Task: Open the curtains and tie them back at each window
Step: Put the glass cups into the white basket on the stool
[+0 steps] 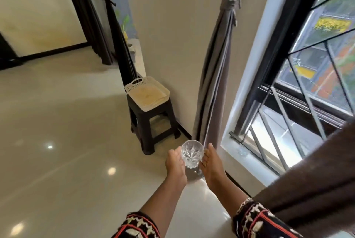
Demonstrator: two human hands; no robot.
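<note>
Done: grey curtain, 1 o'clock, tied back.
Left: brown curtain, 4 o'clock, looks untied.
Grip: left hand and right hand cup glass.

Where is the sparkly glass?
Low centre of the head view, the clear cut-crystal glass sits between left hand and right hand, by the grey curtain.

Faceted, shiny cut-glass tumbler at 6 o'clock. Glossy floor tiles mirror the lights. At 1 o'clock, grey curtain: smooth cloth, faint sheen, with a tie-back of the same cloth. At 4, brown curtain: fuzzy, matt. At 7, stool: dark plastic; tray on it is cream perforated plastic. At 3, window grille: dark metal.
</note>
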